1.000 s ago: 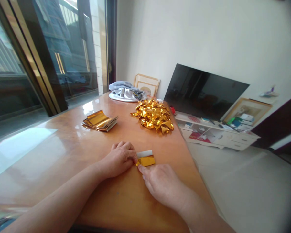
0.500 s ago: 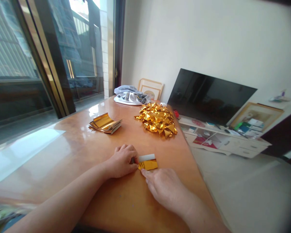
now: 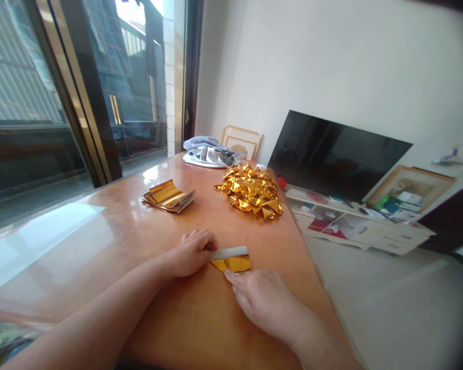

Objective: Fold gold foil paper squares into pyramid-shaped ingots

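A small gold foil sheet (image 3: 232, 259), partly folded so a white strip shows along its far edge, lies on the wooden table (image 3: 200, 318) in front of me. My left hand (image 3: 191, 253) is curled, its fingertips pinching the sheet's left end. My right hand (image 3: 260, 298) lies just below the sheet, fingers together, with a fingertip pressing its near edge. A stack of flat gold foil sheets (image 3: 168, 195) sits further back on the left. A heap of folded gold foil pieces (image 3: 252, 190) sits further back on the right.
A bundle of grey and white cloth (image 3: 207, 152) and a framed picture (image 3: 241, 141) are at the table's far end. Glass doors (image 3: 54, 92) run along the left. Beyond the table's right edge stand a dark TV (image 3: 339, 154) and a low white cabinet (image 3: 362, 226).
The left hand has slid a little to the left along the sheet, so more of the gold face and white strip shows. The camera has shifted slightly.
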Demonstrator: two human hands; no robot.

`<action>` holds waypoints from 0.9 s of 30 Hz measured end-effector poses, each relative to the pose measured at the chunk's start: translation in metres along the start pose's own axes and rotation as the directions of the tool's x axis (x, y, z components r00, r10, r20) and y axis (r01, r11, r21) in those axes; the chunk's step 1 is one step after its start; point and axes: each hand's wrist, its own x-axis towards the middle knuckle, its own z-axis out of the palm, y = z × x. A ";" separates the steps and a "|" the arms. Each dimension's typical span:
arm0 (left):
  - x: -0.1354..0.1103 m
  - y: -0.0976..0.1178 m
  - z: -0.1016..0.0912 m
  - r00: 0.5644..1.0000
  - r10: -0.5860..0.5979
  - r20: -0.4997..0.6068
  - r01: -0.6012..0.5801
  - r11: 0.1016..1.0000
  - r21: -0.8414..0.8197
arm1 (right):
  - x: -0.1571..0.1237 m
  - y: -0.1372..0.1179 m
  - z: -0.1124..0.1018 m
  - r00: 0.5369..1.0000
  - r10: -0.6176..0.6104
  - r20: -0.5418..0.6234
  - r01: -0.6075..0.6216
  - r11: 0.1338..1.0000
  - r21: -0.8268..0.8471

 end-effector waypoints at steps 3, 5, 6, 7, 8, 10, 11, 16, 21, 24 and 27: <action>0.002 0.003 0.000 0.999 -0.018 -0.027 0.019 1.000 0.016 | 0.000 0.000 -0.001 1.000 0.006 0.014 -0.006 1.000 0.008; 0.003 0.005 0.001 0.999 -0.010 -0.033 0.012 0.998 0.061 | 0.000 0.001 -0.002 1.000 0.008 0.017 -0.008 1.000 0.018; 0.003 0.006 0.002 0.999 -0.002 -0.032 0.004 0.997 0.082 | 0.001 0.001 -0.002 1.000 0.009 0.019 -0.009 1.000 0.023; 0.003 0.006 0.003 1.000 0.007 -0.031 -0.004 0.995 0.099 | 0.001 0.002 -0.001 1.000 0.011 0.017 -0.011 1.000 0.028; 0.003 0.006 0.003 0.999 0.016 -0.030 -0.012 0.994 0.112 | 0.002 0.003 -0.001 1.000 0.013 0.014 -0.013 0.999 0.035; 0.001 0.005 0.005 0.999 0.024 -0.031 -0.020 0.991 0.132 | 0.003 0.004 0.001 1.000 0.016 0.002 -0.016 0.998 0.055; 0.001 0.005 0.005 0.999 0.026 -0.040 -0.021 0.990 0.142 | 0.004 0.005 0.002 1.000 0.016 -0.005 -0.016 0.998 0.069; -0.005 0.010 0.005 0.983 0.141 -0.117 -0.113 0.969 0.219 | 0.007 0.011 0.007 0.999 0.012 -0.050 -0.004 0.987 0.163; -0.007 0.022 0.003 0.954 0.299 0.013 -0.294 0.926 0.236 | 0.019 0.028 0.013 0.983 0.074 -0.167 -0.020 0.953 0.304; -0.008 0.025 0.002 0.941 0.331 0.062 -0.337 0.913 0.232 | 0.030 0.043 0.017 0.890 0.274 -0.365 -0.136 0.922 0.362; -0.009 0.025 0.003 0.939 0.339 0.064 -0.344 0.907 0.244 | 0.039 0.055 0.022 0.870 0.342 -0.355 -0.209 0.908 0.363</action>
